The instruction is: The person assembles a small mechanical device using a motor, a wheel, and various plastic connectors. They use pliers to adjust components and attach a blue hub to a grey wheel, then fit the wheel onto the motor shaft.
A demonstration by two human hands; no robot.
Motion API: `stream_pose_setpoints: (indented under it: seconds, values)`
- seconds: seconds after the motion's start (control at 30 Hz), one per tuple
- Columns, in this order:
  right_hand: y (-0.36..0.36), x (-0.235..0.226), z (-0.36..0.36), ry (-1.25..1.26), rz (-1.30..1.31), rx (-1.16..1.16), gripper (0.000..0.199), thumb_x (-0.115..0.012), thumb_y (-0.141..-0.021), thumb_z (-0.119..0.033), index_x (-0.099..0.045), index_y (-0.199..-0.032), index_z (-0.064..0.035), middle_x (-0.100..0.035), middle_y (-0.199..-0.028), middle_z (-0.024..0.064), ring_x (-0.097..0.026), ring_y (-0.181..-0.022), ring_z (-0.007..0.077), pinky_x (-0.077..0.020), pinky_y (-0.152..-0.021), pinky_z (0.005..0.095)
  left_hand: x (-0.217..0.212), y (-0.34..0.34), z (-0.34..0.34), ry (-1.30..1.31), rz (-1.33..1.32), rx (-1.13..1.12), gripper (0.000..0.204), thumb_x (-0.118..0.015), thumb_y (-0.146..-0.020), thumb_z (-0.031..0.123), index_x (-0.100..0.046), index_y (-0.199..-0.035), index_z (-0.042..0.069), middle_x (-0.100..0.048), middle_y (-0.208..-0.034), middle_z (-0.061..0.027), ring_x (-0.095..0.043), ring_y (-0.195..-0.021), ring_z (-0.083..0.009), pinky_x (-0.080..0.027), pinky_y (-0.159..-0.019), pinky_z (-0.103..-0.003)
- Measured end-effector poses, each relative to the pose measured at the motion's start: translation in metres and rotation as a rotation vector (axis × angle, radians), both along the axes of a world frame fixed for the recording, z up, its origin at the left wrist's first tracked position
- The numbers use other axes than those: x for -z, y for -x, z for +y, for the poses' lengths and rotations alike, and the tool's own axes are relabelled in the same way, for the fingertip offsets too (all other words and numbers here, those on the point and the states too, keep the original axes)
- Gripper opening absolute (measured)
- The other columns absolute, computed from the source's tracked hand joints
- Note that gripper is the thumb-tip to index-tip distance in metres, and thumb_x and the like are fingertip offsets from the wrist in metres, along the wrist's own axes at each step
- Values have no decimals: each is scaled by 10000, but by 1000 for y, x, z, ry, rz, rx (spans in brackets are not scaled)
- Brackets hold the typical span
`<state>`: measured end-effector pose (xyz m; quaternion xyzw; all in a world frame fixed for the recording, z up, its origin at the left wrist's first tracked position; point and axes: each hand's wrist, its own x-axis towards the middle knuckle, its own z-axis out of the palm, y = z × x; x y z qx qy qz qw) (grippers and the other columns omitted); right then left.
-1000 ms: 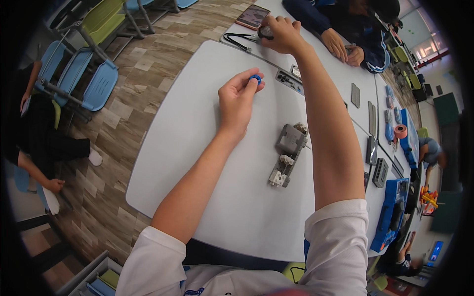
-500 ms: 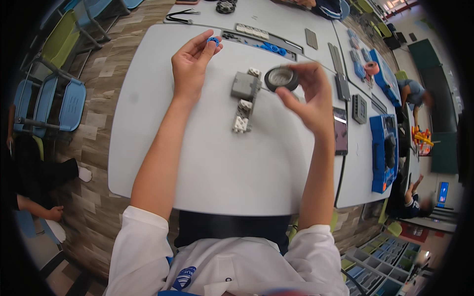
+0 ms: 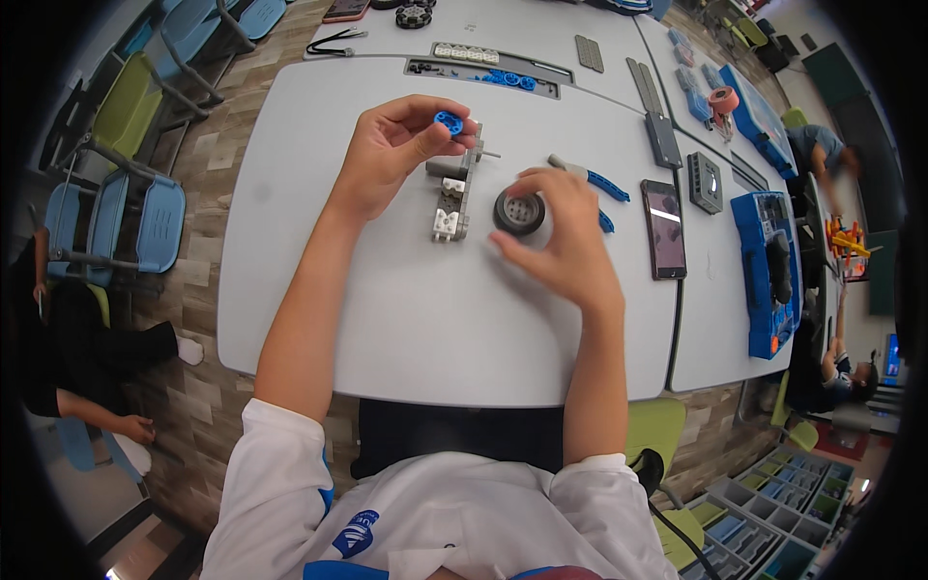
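My left hand pinches a small blue toothed disc between thumb and fingers, held up above the table. Partly behind these fingers stands a grey and white block assembly with a thin rod sticking out on its right side. To the right of that, my right hand curls thumb and fingers around the rim of a black-tyred wheel with a grey hub. The wheel is low over the tabletop; whether it touches it I cannot tell. Pliers with blue handles lie just beyond my right hand, partly hidden by it.
A recessed tray with blue and black parts runs along the table's far edge. On the right lie a phone, a grey box with buttons, dark flat strips and a blue case. Other people sit and stand nearby.
My left hand with the blue disc has come nearer and to the right, over the assembly. My right hand and the wheel have moved nearer and left. The pliers have come into sight.
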<state>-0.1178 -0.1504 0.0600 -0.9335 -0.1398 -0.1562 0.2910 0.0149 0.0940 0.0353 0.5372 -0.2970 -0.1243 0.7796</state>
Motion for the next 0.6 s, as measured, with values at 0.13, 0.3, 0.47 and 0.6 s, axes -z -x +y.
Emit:
stream_pose_setpoints:
  seconds: [0.13, 0.3, 0.47, 0.6]
  values:
    - [-1, 3, 42, 87, 150, -59, 709, -910, -872, -390, -638, -1445, -74, -711, -1310, 113, -615, -1307, 313, -323, -1135, 528, 8, -11, 2, 5, 30, -174, 471, -728, -1106, 374, -730, -1355, -26, -807, -1194, -147, -778, -1141, -225, -619, -1057, -361]
    - [-39, 15, 78, 85, 57, -110, 651, -847, -936, -360, -611, -1473, -77, -691, -1255, 125, -635, -1221, 301, -359, -1084, 558, 20, -31, 23, -130, -56, -402, 506, -677, -1131, 436, -739, -1359, -11, -824, -1177, -141, -774, -1148, -210, -585, -1072, -355]
    - [-85, 10, 83, 12, 63, -203, 471, -831, -956, -330, -700, -1348, -106, -749, -1155, 96, -695, -1113, 266, -374, -1067, 560, 29, -48, 48, -121, -16, -537, 507, -655, -1145, 417, -707, -1417, -7, -805, -1228, -145, -758, -1180, -210, -557, -1118, -367]
    - [-171, 3, 67, -114, -12, -111, 208, -819, -977, -310, -827, -1097, -140, -797, -944, 52, -748, -908, 202, -424, -1001, 525, 31, -52, 57, 1, 16, -529, 480, -719, -1118, 330, -691, -1466, 0, -794, -1270, -138, -738, -1181, -188, -557, -1087, -333]
